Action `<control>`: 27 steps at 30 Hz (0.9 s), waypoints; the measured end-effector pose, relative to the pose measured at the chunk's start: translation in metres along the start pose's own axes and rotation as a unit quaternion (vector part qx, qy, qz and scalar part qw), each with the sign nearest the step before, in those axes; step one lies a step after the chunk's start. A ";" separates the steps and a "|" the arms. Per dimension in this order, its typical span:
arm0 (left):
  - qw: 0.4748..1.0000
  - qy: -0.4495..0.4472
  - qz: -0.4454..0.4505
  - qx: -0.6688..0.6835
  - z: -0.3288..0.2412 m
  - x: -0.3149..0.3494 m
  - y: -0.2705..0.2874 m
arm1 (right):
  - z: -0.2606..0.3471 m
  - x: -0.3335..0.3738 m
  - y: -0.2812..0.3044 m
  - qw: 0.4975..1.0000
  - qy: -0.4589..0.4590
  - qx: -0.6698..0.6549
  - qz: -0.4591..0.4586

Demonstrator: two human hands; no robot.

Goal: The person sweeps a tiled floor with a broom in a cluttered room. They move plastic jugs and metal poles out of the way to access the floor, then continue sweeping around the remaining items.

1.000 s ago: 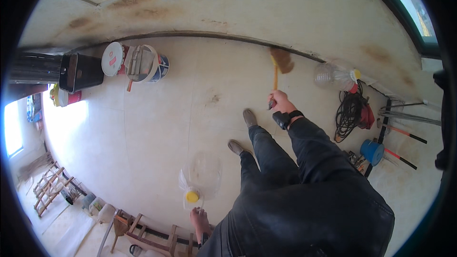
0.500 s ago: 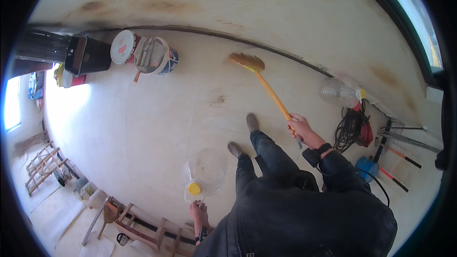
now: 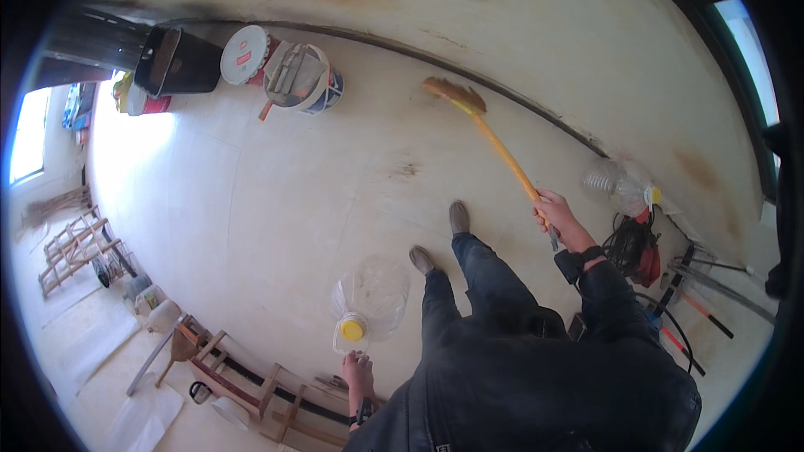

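My right hand (image 3: 559,216) is closed around the yellow handle of a broom (image 3: 512,163). Its brown bristle head rests low by the foot of the far wall, tilted away from me. Down on the left, my left hand (image 3: 358,372) has its fingers closed on the loop handle of a large clear plastic jug (image 3: 387,285). The jug's yellow cap (image 3: 353,331) faces my hand, and its wide body points away over the floor, left of my shoes. Whether the jug touches the floor I cannot tell.
A dark dirt smudge (image 3: 404,170) marks the pale floor ahead. Buckets (image 3: 322,94) and a black bin (image 3: 188,63) stand at the far left. On the right lie another clear jug (image 3: 615,186), coiled cable (image 3: 624,243) and long-handled tools (image 3: 697,310). Wooden frames (image 3: 226,385) lie near left.
The whole view has shifted, so the room sits farther right and higher. The broom head appears slightly nearer the wall. Both hands keep their hold on the broom and the jug.
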State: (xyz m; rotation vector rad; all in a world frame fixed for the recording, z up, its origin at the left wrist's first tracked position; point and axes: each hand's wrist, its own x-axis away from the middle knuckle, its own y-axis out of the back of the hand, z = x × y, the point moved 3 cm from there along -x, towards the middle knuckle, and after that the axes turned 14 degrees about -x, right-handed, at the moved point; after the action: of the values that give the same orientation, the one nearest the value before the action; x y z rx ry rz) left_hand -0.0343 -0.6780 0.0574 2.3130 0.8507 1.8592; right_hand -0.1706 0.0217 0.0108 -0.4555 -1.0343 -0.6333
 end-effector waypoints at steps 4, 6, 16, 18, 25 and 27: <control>0.989 -0.096 -0.012 -0.116 -0.006 0.018 -0.014 | -0.002 -0.045 -0.049 0.999 0.050 -0.018 0.012; 0.998 -0.022 -0.039 -0.041 -0.005 0.023 -0.016 | -0.001 -0.074 -0.077 0.999 0.035 -0.001 0.032; 0.997 -0.063 -0.024 -0.042 0.001 0.032 -0.010 | 0.023 -0.064 -0.124 0.996 0.063 0.024 0.065; 0.999 -0.029 -0.030 -0.003 0.005 0.035 -0.009 | 0.024 -0.103 -0.164 0.998 0.043 0.004 0.055; 0.999 -0.006 -0.046 -0.006 0.005 0.037 -0.014 | 0.028 -0.058 -0.169 0.984 0.027 0.124 0.123; 0.999 -0.005 -0.050 0.005 0.009 0.034 -0.014 | 0.026 -0.030 -0.151 0.990 0.026 0.088 0.109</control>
State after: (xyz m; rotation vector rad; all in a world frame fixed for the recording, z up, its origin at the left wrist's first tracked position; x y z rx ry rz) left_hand -0.0273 -0.6484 0.0803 2.2397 0.9586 1.8050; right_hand -0.3001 -0.0652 0.0043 -0.3886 -0.9656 -0.3545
